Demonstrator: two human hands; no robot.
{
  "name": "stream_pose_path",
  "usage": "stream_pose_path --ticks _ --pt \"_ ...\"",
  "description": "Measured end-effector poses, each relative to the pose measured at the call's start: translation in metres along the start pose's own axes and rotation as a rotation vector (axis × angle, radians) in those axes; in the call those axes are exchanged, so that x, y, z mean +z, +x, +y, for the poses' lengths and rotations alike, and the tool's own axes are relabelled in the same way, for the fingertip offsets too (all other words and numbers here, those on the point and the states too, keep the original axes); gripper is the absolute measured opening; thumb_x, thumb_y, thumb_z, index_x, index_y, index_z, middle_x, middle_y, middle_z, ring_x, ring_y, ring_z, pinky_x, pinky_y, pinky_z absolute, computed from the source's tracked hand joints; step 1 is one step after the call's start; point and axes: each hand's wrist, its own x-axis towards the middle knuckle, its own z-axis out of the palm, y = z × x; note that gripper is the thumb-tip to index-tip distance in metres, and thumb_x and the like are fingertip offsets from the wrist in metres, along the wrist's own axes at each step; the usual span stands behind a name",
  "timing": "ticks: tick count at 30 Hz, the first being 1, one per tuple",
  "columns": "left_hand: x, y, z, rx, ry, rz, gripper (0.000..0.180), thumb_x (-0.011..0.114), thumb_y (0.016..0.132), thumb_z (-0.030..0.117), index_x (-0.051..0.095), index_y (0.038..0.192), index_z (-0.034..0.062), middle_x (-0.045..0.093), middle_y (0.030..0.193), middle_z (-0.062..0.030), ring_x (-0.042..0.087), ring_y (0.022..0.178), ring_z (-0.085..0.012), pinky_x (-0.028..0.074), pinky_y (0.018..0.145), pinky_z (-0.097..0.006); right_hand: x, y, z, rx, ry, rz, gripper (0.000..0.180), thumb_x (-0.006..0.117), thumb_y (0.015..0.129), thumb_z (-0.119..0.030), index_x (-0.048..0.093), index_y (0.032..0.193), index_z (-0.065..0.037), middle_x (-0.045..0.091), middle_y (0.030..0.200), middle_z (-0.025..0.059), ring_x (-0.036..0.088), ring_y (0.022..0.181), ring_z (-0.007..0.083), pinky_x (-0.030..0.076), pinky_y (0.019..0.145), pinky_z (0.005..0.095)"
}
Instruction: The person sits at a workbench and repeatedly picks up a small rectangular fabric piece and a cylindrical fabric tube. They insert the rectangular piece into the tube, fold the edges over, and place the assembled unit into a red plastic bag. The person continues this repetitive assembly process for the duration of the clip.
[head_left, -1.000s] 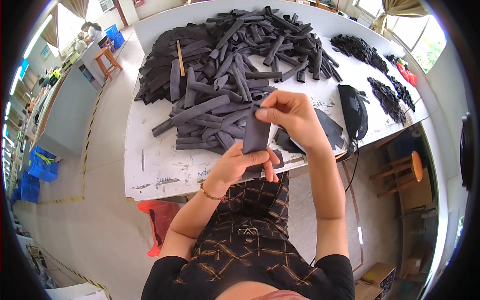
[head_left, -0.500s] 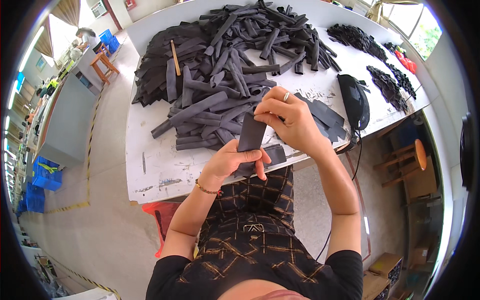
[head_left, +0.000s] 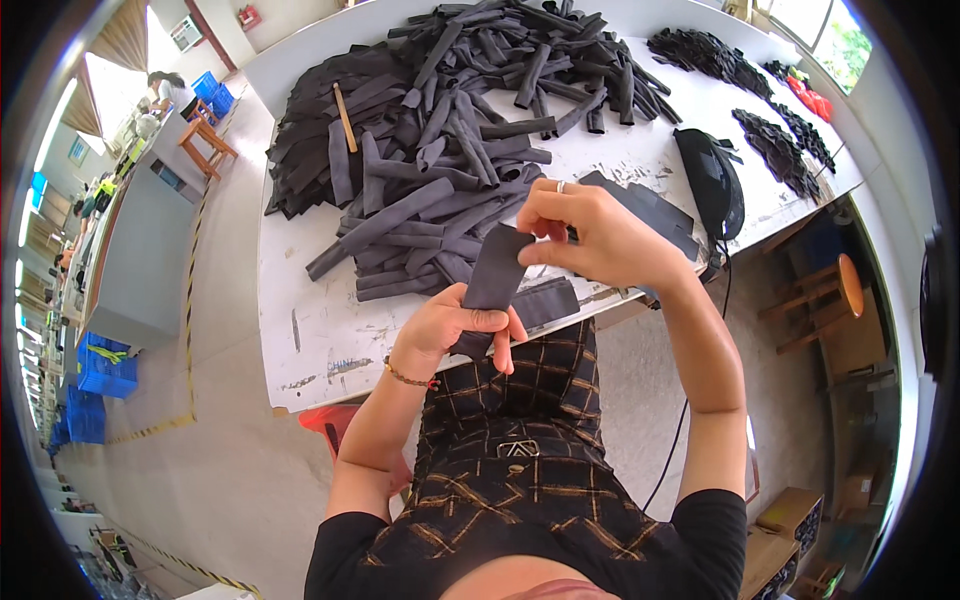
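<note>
Between my hands a dark grey fabric strip [head_left: 496,272] stands up at a slight tilt over the table's front edge. My left hand [head_left: 447,325] is closed on its lower end, thumb pressed across the front and other fingers behind. At the upper right corner, the thumb and fingers of my right hand [head_left: 598,232] pinch the same strip. A few flat dark pieces [head_left: 545,303] lie on the table just behind the strip. Beyond my hands spreads a large heap of rolled dark grey fabric pieces [head_left: 410,230].
The white, scuffed table [head_left: 310,350] also carries a wooden stick [head_left: 345,118], flat dark pieces [head_left: 655,215], a black pouch-like object [head_left: 710,185] with a cord, and smaller dark piles [head_left: 775,150]. A wooden stool [head_left: 825,300] stands right; blue crates [head_left: 105,365] stand left.
The strip leans further right at its top. My right hand has shifted slightly right and down, my left slightly left and down; both keep their hold. The whole view has shifted a little.
</note>
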Motion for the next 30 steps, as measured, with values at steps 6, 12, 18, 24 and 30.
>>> stream_pose_path --ticks 6,12,18,24,30 --pt "-0.003 -0.002 -0.008 0.126 -0.136 0.075 0.029 0.063 0.094 0.017 0.066 0.096 -0.011 0.069 0.073 -0.0196 0.071 0.069 -0.0307 0.056 0.07 -0.036 -0.013 -0.004 0.015 0.148 0.134 0.552 0.018 0.071 0.092 -0.016 0.061 0.096 -0.002 0.06 0.075 -0.0018 0.053 0.07 0.007 0.045 0.066 0.0243" --pt "0.002 0.013 -0.007 0.205 -0.088 0.089 0.027 0.06 0.097 0.017 0.066 0.101 -0.0082 0.07 0.078 -0.0191 0.071 0.075 -0.0299 0.057 0.074 -0.036 0.055 -0.014 0.031 0.171 0.221 0.457 0.031 0.076 0.088 -0.026 0.067 0.101 0.0 0.068 0.083 0.0041 0.059 0.073 0.0105 0.049 0.068 0.0263" --pt "0.0 0.017 -0.019 0.281 0.126 0.196 0.032 0.055 0.101 0.024 0.065 0.105 -0.0064 0.071 0.082 -0.0178 0.071 0.077 -0.0276 0.057 0.076 -0.037 0.084 0.003 0.019 0.273 0.376 0.51 0.018 0.071 0.092 -0.016 0.062 0.084 -0.002 0.052 0.07 -0.0046 0.045 0.069 0.0027 0.044 0.063 0.0208" --pt "0.012 0.015 -0.01 0.289 0.048 0.335 0.043 0.045 0.106 0.033 0.057 0.118 -0.0058 0.072 0.088 -0.0217 0.072 0.08 -0.0281 0.056 0.079 -0.036 0.077 0.012 0.021 0.332 0.58 0.384 0.02 0.065 0.097 -0.017 0.062 0.085 -0.002 0.05 0.071 -0.0072 0.041 0.065 0.0012 0.039 0.054 0.0195" --pt "0.002 0.021 -0.006 0.545 -0.177 0.477 0.042 0.044 0.106 0.036 0.055 0.119 -0.0021 0.07 0.099 -0.0224 0.07 0.09 -0.033 0.056 0.084 -0.042 0.085 0.005 0.019 0.086 0.339 0.682 0.02 0.062 0.096 -0.011 0.065 0.112 0.001 0.062 0.088 0.004 0.056 0.077 0.0082 0.047 0.071 0.0219"
